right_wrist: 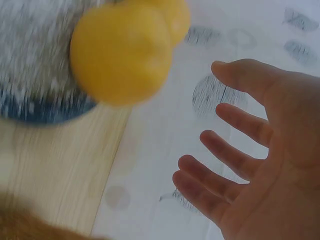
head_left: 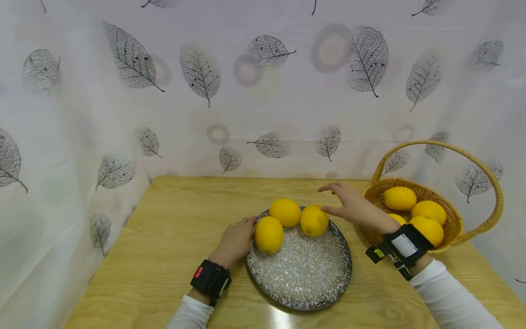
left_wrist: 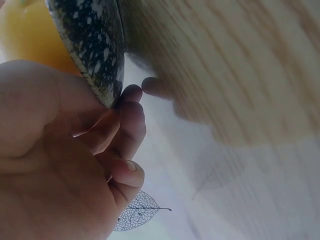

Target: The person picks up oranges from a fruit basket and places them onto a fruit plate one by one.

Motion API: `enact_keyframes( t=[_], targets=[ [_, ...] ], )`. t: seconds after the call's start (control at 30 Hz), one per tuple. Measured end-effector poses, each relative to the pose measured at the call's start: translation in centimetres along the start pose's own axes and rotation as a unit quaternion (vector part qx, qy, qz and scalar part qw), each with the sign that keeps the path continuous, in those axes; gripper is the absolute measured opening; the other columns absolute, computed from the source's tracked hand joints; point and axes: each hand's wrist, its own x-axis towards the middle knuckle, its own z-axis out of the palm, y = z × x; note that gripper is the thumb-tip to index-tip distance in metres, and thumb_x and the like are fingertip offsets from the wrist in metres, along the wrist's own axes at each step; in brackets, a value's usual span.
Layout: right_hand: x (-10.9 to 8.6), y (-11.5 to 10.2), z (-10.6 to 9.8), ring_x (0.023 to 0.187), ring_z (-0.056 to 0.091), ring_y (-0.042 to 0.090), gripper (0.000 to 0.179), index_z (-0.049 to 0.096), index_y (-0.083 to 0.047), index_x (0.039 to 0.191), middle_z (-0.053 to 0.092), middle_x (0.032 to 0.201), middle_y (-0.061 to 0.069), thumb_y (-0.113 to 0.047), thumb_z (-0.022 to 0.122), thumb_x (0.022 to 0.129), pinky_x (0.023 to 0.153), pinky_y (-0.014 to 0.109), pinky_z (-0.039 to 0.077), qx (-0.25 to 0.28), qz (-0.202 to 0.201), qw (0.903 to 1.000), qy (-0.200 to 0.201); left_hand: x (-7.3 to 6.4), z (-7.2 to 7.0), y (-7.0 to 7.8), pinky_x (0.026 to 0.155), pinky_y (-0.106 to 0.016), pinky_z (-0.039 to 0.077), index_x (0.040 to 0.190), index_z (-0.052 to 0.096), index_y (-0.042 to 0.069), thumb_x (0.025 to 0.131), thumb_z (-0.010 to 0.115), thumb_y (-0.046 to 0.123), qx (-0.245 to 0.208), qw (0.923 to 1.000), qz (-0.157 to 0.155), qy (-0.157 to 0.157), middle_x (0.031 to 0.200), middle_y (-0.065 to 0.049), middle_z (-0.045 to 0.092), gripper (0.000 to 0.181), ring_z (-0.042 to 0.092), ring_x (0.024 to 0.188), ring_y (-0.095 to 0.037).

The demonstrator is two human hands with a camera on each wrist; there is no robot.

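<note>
A round speckled plate (head_left: 302,269) with a dark rim lies on the wooden table, bearing three yellow lemons along its far left side. One lemon (head_left: 269,234) is at the left, another lemon (head_left: 285,212) at the back, and a third lemon (head_left: 314,220) to its right. My left hand (head_left: 235,242) grips the plate's left rim, its fingers curled at the edge in the left wrist view. Beside the rightmost lemon, my right hand (head_left: 349,205) is held with fingers spread and nothing in it; the right wrist view shows a gap between that hand (right_wrist: 265,145) and the fruit.
At the right stands a wicker basket (head_left: 456,224) with a tall arched handle, holding several more lemons (head_left: 400,198). A leaf-patterned curtain (head_left: 263,105) hangs behind the wooden table (head_left: 172,214) and along both sides.
</note>
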Motion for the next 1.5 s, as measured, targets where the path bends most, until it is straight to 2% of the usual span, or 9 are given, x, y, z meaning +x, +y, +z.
enact_keyframes(
  t=[0.2,0.43,0.57,0.7,0.8,0.93,1.07,1.23,1.5],
  targets=[
    [-0.1,3.9,-2.5,0.119,0.046,0.047,0.053,0.047,0.000,0.139,0.044,0.139,0.032,-0.024,0.060,0.094,0.091,0.063,0.048,-0.023,0.037,0.9990,0.007,0.2,-0.1,0.1,0.099,-0.058,0.048,0.141,0.049,0.002,0.098,0.051,0.013,0.000,1.0000,-0.005,-0.003,0.132,-0.020,0.062,0.044,0.057,0.118,-0.035],
    [-0.6,7.5,-4.2,0.117,0.048,0.049,0.056,0.044,0.004,0.139,0.044,0.137,0.035,-0.028,0.059,0.095,0.089,0.062,0.049,-0.027,0.073,0.9970,-0.003,0.1,0.0,0.3,0.099,-0.058,0.048,0.140,0.050,0.003,0.098,0.052,0.013,-0.003,0.9999,-0.003,-0.012,0.130,-0.020,0.062,0.044,0.058,0.118,-0.034],
    [-0.6,9.4,-5.1,0.116,0.048,0.053,0.057,0.046,0.008,0.136,0.049,0.133,0.039,-0.028,0.059,0.094,0.091,0.066,0.046,-0.048,0.087,0.9950,0.000,0.0,0.0,0.4,0.099,-0.059,0.048,0.140,0.050,0.003,0.098,0.052,0.013,-0.006,0.9999,-0.002,-0.009,0.130,-0.020,0.063,0.044,0.058,0.117,-0.035],
    [-1.0,11.5,-5.9,0.108,0.048,0.059,0.055,0.053,0.014,0.125,0.049,0.123,0.046,-0.029,0.060,0.092,0.086,0.069,0.044,-0.099,0.118,0.9880,0.010,-0.1,-0.1,0.4,0.099,-0.059,0.048,0.140,0.050,0.003,0.097,0.052,0.013,-0.011,0.9999,-0.006,-0.011,0.131,-0.020,0.063,0.044,0.058,0.117,-0.036],
    [-1.7,13.1,-6.2,0.104,0.046,0.061,0.056,0.052,0.017,0.122,0.044,0.120,0.048,-0.029,0.060,0.091,0.082,0.071,0.044,-0.122,0.155,0.9802,0.016,-0.1,-0.2,0.4,0.100,-0.058,0.048,0.140,0.050,0.003,0.097,0.053,0.013,-0.016,0.9998,-0.007,-0.013,0.131,-0.020,0.063,0.045,0.058,0.117,-0.036],
    [-2.5,14.9,-6.4,0.109,0.037,0.064,0.066,0.041,0.021,0.130,0.036,0.123,0.052,-0.028,0.059,0.090,0.087,0.075,0.040,-0.120,0.201,0.9721,0.012,-0.1,-0.4,0.5,0.099,-0.057,0.048,0.140,0.050,0.002,0.097,0.053,0.013,-0.016,0.9998,-0.004,-0.011,0.130,-0.020,0.063,0.045,0.059,0.116,-0.036],
    [-2.9,16.2,-6.3,0.113,0.027,0.070,0.078,0.031,0.021,0.138,0.028,0.128,0.055,-0.032,0.061,0.088,0.091,0.080,0.034,-0.111,0.231,0.9663,-0.028,-0.2,-0.5,0.4,0.098,-0.057,0.049,0.140,0.050,0.002,0.097,0.053,0.013,-0.014,0.9999,-0.001,-0.008,0.130,-0.020,0.063,0.044,0.059,0.115,-0.036],
    [-3.0,17.0,-6.0,0.111,0.029,0.073,0.085,0.023,0.017,0.143,0.020,0.131,0.056,-0.037,0.060,0.088,0.088,0.082,0.035,-0.091,0.236,0.9652,-0.065,-0.2,-0.6,0.4,0.099,-0.058,0.048,0.140,0.050,0.002,0.097,0.053,0.012,-0.023,0.9997,-0.003,-0.009,0.130,-0.020,0.063,0.044,0.059,0.116,-0.036],
    [-2.5,16.8,-5.7,0.108,0.039,0.070,0.083,0.027,0.015,0.142,0.024,0.131,0.056,-0.040,0.060,0.089,0.087,0.079,0.039,-0.095,0.207,0.9724,-0.052,-0.2,-0.5,0.1,0.098,-0.058,0.049,0.141,0.049,0.003,0.097,0.052,0.012,-0.027,0.9996,-0.009,-0.005,0.130,-0.020,0.063,0.045,0.058,0.116,-0.036]
  ],
)
